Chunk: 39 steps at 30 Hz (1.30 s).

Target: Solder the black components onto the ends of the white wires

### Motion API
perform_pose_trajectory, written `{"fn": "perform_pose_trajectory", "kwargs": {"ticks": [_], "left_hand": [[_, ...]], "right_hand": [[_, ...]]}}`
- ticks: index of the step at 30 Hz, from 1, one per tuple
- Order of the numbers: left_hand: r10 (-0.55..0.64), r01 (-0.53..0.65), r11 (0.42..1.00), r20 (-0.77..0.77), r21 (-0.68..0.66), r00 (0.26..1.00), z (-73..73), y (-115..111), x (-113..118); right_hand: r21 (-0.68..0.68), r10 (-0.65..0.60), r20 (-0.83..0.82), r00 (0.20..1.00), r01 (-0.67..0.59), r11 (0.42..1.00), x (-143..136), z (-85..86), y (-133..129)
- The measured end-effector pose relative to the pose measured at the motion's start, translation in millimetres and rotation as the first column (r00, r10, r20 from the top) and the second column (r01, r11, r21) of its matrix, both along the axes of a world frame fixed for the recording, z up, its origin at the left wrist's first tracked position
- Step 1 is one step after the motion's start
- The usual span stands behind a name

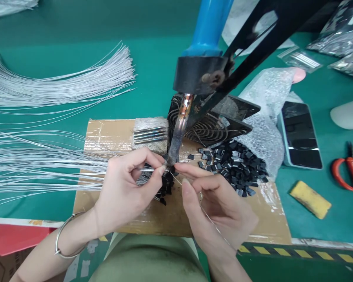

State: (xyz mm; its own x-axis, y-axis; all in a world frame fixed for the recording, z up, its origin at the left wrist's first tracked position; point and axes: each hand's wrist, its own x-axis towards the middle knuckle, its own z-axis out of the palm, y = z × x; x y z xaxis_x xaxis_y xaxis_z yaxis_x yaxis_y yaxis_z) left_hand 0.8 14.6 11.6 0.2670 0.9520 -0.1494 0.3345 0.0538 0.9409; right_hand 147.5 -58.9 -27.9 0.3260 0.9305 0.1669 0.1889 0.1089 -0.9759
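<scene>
My left hand [132, 184] pinches the end of a thin pale wire between thumb and forefinger, right beside the soldering iron tip; whatever sits at that end is too small to make out. My right hand [220, 203] holds a length of solder wire [212, 221], whose front end reaches toward the same spot. The soldering iron [181, 129] points down from its blue handle [208, 27], clamped on a black stand [261, 43]. Beneath my left hand lie wires with black ends [167, 184], partly covered by it.
Cardboard [106, 133] covers the green bench under a pile of small black parts [241, 164], a fan [208, 127] and a block with metal rods [150, 135]. White wire bundles [76, 86] lie left. Phone [301, 135], yellow sponge [310, 199], red-handled cutters [348, 172] are right.
</scene>
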Motion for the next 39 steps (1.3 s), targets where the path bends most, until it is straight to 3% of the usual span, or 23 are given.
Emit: {"fn": "perform_pose_trajectory", "kwargs": {"ticks": [34, 39], "left_hand": [[-0.007, 0.008, 1.000, -0.018, 0.029, 1.000, -2.7, 0.0, -2.4], [-0.014, 0.015, 0.999, -0.025, 0.034, 1.000, -2.1, -0.6, -2.3]], "right_hand": [[0.064, -0.061, 0.069, 0.996, 0.056, 0.996, -3.5, -6.6, 0.7], [0.104, -0.029, 0.184, 0.983, 0.010, 0.995, -1.4, -5.8, 0.9]]}}
